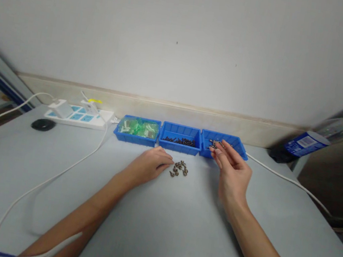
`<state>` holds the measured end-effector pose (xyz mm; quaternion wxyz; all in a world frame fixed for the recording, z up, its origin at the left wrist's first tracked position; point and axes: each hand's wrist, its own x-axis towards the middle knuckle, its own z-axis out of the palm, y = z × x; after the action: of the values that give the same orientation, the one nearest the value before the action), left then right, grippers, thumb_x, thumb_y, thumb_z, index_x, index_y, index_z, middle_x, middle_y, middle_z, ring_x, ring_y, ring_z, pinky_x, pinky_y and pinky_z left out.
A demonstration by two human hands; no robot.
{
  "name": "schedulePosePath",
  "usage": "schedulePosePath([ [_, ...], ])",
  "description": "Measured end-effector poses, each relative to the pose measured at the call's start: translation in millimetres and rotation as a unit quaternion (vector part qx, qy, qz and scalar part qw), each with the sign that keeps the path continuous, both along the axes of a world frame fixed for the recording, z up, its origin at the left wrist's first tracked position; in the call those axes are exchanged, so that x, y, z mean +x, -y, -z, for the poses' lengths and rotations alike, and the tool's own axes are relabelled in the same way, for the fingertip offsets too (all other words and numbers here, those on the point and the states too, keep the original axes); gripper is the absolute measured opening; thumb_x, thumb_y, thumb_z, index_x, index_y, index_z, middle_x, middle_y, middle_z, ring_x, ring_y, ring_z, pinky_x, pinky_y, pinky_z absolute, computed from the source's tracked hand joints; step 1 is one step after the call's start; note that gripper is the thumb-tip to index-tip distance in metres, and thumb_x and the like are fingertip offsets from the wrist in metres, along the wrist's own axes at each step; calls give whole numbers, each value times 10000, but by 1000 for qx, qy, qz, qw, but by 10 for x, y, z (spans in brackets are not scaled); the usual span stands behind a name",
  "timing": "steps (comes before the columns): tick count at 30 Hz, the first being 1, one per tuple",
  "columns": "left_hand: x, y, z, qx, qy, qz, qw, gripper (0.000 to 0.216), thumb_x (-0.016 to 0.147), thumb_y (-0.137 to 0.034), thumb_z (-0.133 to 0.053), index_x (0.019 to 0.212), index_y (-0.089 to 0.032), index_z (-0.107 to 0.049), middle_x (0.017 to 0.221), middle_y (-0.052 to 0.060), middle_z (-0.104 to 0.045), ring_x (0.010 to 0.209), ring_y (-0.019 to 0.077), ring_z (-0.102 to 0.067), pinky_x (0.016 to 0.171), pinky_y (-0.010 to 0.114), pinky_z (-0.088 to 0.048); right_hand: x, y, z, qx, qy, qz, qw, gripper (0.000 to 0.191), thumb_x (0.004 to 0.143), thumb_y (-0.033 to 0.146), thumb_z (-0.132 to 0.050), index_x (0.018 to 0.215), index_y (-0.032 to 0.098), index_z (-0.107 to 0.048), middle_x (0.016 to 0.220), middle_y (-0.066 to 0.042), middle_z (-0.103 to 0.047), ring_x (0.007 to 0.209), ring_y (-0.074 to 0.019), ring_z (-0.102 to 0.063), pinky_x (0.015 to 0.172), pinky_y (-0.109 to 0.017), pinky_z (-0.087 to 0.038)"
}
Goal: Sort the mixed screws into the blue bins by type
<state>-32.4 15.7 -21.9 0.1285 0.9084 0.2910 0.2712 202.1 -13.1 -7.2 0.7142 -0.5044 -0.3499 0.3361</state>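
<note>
Head view: metal parts [180, 166] lie beside the narrowly curled left hand [150, 163], hold unclear.

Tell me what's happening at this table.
A person's right hand is raised at the right blue bin, fingers by some small metal pieces; whether they grip any is unclear. The left hand is on the table, fingers beside a loose pile of metal parts. Small dark parts lie in the middle blue bin.

Small metal fasteners [180, 167] (dull bronze) loosely clustered on tabletop [159, 216]; more in rightmost bin [204, 152].
</note>
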Motion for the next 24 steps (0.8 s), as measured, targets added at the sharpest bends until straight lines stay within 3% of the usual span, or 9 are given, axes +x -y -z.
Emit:
schedulePosePath([
  [3,15,12,-5,-22,45,-29,998,170,892,-96,-575,895,-172,-727,908,61,-757,856,196,-699,827,335,-554,-26,19,-10,-23,17,-45,999,286,734,306,-786,987,178,-750,963,-90,-773,773,-194,-735,799,-368,-594],
  [6,47,50,-80,-88,152,-59,983,126,854,-116,-621,883,-164,-734,904,67,-748,806,174,-708,769,299,-594,-118,75,-3,-54,62,-151,985,243,735,328,-774,922,175,-754,840,-76,-773,685,-183,-714,705,-334,-595],
  [10,89,85,-146,-242,303,-78,918,130,795,-223,-738,893,-141,-717,921,87,-761,825,202,-747,794,330,-634,-229,139,38,-65,100,-259,959,269,710,324,-798,930,176,-758,800,-68,-766,719,-195,-725,704,-317,-594],
  [13,120,99,-149,-313,348,-73,881,206,740,-250,-801,878,-134,-701,918,97,-774,850,234,-757,823,364,-635,-265,157,58,-56,94,-293,950,280,706,330,-816,945,193,-764,859,-69,-776,781,-200,-736,774,-335,-596],
  [17,167,127,-144,-352,377,-54,855,230,710,-265,-832,829,-129,-691,926,100,-778,861,241,-758,834,362,-634,-277,154,44,-54,50,-328,942,283,676,316,-845,930,212,-777,891,-62,-784,794,-210,-742,797,-360,-599],
  [24,195,182,-188,-340,362,-29,867,174,776,-271,-782,847,-126,-717,923,89,-775,832,209,-752,827,326,-621,-270,146,33,-54,3,-333,941,189,694,317,-838,851,220,-798,810,-58,-782,711,-189,-720,716,-329,-580],
])
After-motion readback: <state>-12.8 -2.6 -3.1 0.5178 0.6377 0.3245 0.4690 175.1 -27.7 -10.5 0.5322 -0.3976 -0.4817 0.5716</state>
